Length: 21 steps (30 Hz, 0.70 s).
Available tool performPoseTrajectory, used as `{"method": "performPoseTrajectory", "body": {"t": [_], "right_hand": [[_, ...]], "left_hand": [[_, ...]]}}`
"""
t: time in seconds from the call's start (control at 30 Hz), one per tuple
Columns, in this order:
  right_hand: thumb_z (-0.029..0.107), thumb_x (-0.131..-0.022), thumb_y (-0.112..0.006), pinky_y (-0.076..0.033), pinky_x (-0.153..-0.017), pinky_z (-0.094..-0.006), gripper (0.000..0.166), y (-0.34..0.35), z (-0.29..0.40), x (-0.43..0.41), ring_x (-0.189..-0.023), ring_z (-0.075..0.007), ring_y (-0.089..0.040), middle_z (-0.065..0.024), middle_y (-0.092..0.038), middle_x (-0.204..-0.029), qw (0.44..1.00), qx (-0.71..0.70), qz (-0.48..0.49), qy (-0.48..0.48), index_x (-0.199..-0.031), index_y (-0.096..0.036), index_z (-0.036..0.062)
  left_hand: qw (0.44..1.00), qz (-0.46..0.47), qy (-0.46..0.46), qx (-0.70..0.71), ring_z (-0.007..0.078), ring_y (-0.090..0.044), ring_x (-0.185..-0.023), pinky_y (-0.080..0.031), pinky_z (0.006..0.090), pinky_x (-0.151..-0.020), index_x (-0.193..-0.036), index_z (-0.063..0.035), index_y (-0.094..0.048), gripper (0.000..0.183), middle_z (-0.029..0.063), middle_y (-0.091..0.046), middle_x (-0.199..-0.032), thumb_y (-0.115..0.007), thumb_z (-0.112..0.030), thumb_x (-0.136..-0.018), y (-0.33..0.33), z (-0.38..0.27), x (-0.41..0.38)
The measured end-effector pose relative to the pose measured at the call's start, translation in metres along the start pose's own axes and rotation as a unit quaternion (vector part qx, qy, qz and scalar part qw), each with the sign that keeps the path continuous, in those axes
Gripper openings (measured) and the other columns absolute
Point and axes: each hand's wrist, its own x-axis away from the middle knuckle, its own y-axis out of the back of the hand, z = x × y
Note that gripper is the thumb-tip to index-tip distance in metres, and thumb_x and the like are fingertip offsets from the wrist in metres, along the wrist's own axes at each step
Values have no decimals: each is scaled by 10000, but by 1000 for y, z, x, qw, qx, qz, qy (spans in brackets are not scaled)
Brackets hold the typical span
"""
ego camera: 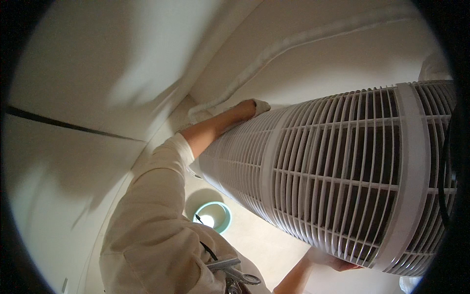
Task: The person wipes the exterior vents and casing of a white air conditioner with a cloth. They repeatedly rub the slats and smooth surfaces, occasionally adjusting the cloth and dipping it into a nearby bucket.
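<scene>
A large white cylindrical unit with a slatted grille point(337, 183), probably a round floor-standing air conditioner, fills the right half of the view. My left arm, in a rolled-up cream sleeve, reaches along its far side. At the far edge of the grille my left hand point(249, 107) has a whitish cloth point(262, 106) over its fingers, against the casing; the grip is partly hidden. My right hand point(332, 260) is at the unit's near lower side, touching it beside the broad plain band point(407, 176). Its fingers are partly hidden behind the grille.
A pale teal basin point(229, 220) stands on the light floor point(257, 235), with a bright reflection inside. A wrapped whitish pipe point(264, 62) runs along the wall behind the unit. White panels point(73, 73) rise on the left. A metal clip point(235, 270) hangs at my clothing.
</scene>
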Motion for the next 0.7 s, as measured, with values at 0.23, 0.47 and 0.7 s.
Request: {"method": "performPoseTrajectory", "body": {"t": [0.23, 0.47, 0.7], "right_hand": [[375, -876, -372, -361, -977, -465, 595, -2, 1, -3, -1232, -324, -352, -223, -297, -1337, 1000, -10, 1, 4, -1324, -286, -8], [377, -879, -367, -364, -976, -462, 591, 0, -2, 1, -1229, -324, -356, -223, -300, -1334, 1000, -2, 2, -2, -1323, -291, -6], [379, -881, -363, -366, -975, -459, 587, -1, -1, 0, -1226, -323, -359, -222, -303, -1331, 1000, 2, 4, 3, -1322, -295, -4]], "left_hand": [[985, 4, -40, -168, 338, -568, -980, -422, 398, -840, -1046, 21, -588, 425, 213, -584, -1078, -512, -326, -814, -3, 86, -80], [998, -15, 19, -59, 354, -452, -1146, -357, 388, -947, -1246, 20, -429, 489, 247, -431, -1271, -459, -283, -863, -4, 51, 2], [968, -4, -175, -178, 329, -458, -1138, -376, 393, -920, -1184, 92, -427, 485, 277, -457, -1210, -420, -282, -874, 7, 95, 20]]}}
